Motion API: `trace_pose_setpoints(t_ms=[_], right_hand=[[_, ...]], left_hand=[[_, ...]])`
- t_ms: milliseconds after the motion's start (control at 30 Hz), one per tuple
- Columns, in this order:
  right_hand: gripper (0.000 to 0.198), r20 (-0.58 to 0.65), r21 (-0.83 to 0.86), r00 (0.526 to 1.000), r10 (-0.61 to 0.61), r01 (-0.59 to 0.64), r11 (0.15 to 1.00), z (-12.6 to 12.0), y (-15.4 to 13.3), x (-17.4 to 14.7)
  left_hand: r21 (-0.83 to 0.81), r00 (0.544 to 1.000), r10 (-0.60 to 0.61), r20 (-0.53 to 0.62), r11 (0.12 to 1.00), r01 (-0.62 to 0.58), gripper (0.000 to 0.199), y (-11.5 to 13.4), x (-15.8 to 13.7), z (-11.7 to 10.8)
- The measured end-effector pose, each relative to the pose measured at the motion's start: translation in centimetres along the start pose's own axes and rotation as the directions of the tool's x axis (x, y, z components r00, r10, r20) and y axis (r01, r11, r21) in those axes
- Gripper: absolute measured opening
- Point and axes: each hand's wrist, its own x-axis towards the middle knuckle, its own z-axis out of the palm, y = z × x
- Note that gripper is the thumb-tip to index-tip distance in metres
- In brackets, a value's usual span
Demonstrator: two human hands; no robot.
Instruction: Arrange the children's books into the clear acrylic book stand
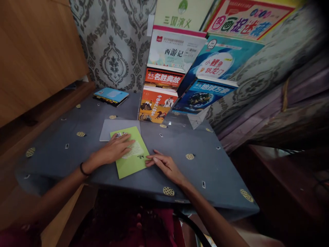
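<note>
A lime-green book (131,166) lies at a tilt on the table, with a pale block of small print on its face. My left hand (115,148) rests flat on its upper left part, fingers spread, hiding some of the cover. At the book's right edge is my right hand (164,165), its fingers stretched out and the tips touching the edge; I see no grip on it. Under the far part of the green book sits a flat light-grey slab (106,129) with rounded corners, partly covered.
Beyond my hands a clear rack (196,118) holds several upright books, among them an orange book (156,106) and a blue book (203,96). A small stack of books (111,94) lies at the back left. A wooden cabinet (38,61) borders the patterned tablecloth (210,164).
</note>
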Motion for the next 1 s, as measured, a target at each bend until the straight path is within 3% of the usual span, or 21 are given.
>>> trace_pose_setpoints(t_ms=[133, 267, 367, 467, 633, 733, 900, 1000], right_hand=[[0.031, -0.039, -0.253, 0.989, -0.146, 0.131, 0.959, 2.3, -2.3, -0.3], [0.037, 0.261, -0.328, 0.921, -0.29, 0.367, 0.87, 6.3, -4.8, 0.0], [0.049, 0.392, -0.357, 0.869, -0.303, 0.447, 0.82, 8.5, -5.5, 0.3], [0.054, 0.377, -0.386, 0.889, -0.261, 0.407, 0.828, 8.5, -5.1, 0.0], [0.06, 0.273, -0.452, 0.955, -0.112, 0.23, 0.862, 5.1, -2.9, -1.9], [0.062, 0.171, -0.466, 0.982, -0.085, 0.157, 0.871, 3.5, -1.7, -3.1], [0.059, 0.113, -0.45, 0.992, -0.062, 0.107, 0.887, 3.0, -1.1, -3.8], [0.056, 0.099, -0.432, 0.994, -0.053, 0.091, 0.897, 3.1, -1.0, -3.7]], left_hand=[[-0.017, 1.0, 0.008, -0.031, 1.0, -0.008, 0.046, -0.4, 3.9, 0.5], [0.042, 0.992, 0.026, -0.122, 0.999, -0.021, 0.045, 0.0, 5.1, 1.4], [0.068, 0.988, 0.046, -0.146, 0.997, -0.036, 0.045, 0.0, 4.9, 1.6], [0.067, 0.987, 0.052, -0.15, 0.997, -0.042, 0.045, -0.1, 4.8, 1.7], [0.047, 0.98, 0.077, -0.186, 0.996, -0.069, 0.045, -0.8, 4.9, 2.3], [0.045, 0.976, 0.114, -0.186, 0.993, -0.108, 0.044, -1.2, 4.4, 2.2], [0.071, 0.976, 0.212, 0.046, 0.974, -0.215, 0.046, -2.8, 0.8, -0.7], [0.105, 0.945, 0.261, 0.197, 0.953, -0.285, 0.063, -3.5, -1.6, -2.9]])
